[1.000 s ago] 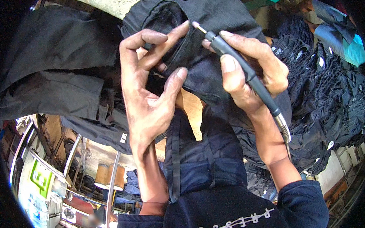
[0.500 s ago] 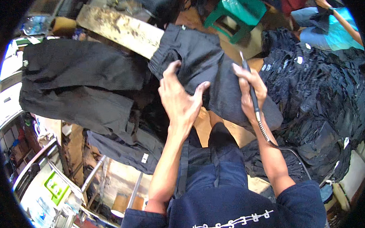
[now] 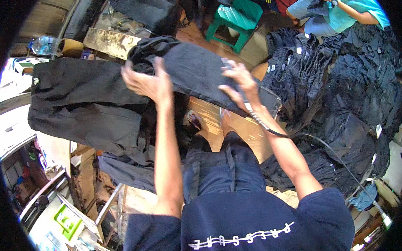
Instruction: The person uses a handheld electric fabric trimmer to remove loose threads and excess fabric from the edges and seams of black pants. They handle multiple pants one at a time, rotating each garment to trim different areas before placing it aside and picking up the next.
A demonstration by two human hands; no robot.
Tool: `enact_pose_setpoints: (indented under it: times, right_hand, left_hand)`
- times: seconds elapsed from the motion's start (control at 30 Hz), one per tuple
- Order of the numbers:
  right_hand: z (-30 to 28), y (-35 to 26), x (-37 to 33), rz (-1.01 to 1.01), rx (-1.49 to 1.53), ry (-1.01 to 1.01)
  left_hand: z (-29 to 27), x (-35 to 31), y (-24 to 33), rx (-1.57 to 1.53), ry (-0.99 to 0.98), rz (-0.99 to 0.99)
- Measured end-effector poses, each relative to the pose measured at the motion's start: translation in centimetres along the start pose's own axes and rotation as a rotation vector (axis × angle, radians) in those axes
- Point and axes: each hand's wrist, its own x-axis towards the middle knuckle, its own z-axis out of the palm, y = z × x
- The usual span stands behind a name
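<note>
Black trousers are drawn over a narrow board, whose worn grey end shows at the right. Cloth is bunched toward the board's left end, and my left hand grips it there between thumb and fingers. My right hand is over the trouser cloth near the bare end, fingers partly spread. It holds a slim pen-shaped corded tool, mostly hidden by the hand; its coiled cord sleeve leaves at the wrist. The dark cable trails to the lower right.
Other black trousers lie at the left. A large heap of black garments fills the right. Beyond stand a green stool and a seated person in a turquoise shirt. A pale stained plank lies at the far left.
My left hand has moved left, bunching the trousers that way and baring the board's right end. My right hand has moved left, and the tool's metal tip, visible before, is now hard to see.
</note>
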Motion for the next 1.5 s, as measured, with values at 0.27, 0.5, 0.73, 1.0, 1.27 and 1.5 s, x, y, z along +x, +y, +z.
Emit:
enact_pose_setpoints:
  times: [0.27,0.5,0.73,1.0,1.27,1.5]
  right_hand:
    - [-4.0,4.2,-2.9,0.327,0.193,0.025]
    - [-0.5,3.6,2.5,0.258,0.245,0.097]
    - [-2.3,3.9,0.1,0.125,0.238,0.259]
    - [-6.3,4.0,-7.2,0.027,0.456,-0.041]
    - [-5.8,4.6,-8.4,-0.152,0.396,-0.083]
    - [-5.6,4.4,-8.3,-0.188,0.424,-0.159]
  left_hand:
    - [-0.3,-6.2,-4.0,-0.347,-0.233,-0.167]
    - [3.5,-1.9,-7.4,-0.415,-0.005,-0.166]
    - [-4.0,-16.7,11.9,-0.435,-0.459,-0.93]
    - [-5.3,-21.4,8.8,-0.472,-0.771,-0.762]
    - [-4.6,-23.2,8.1,-0.84,-0.631,-0.877]
    - [-4.6,-23.7,7.2,-0.87,-0.63,-0.847]
